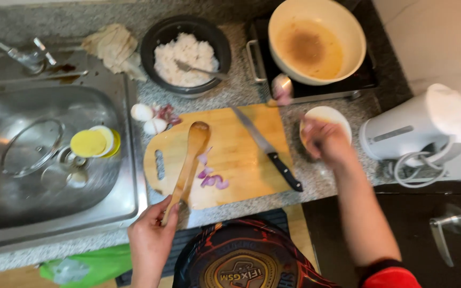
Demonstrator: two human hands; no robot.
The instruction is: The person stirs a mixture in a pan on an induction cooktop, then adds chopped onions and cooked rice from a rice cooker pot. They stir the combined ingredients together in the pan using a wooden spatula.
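My left hand [153,229] grips the handle end of a wooden spoon [188,162], whose bowl rests on the wooden cutting board [241,154]. My right hand [326,141], blurred by motion, is over a small white bowl [329,117] to the right of the board and seems to hold it. A few purple onion slices [212,178] lie on the board. A black-handled knife [268,149] lies diagonally across it. A cream pan [316,40] with brownish oil stands on a stove at the back right.
A black pot of white rice [185,53] with a spoon sits behind the board. Peeled garlic and onion skins [153,117] lie at the board's left corner. The steel sink [49,154] at left holds a glass lid and yellow cup. A white kettle [417,128] stands right.
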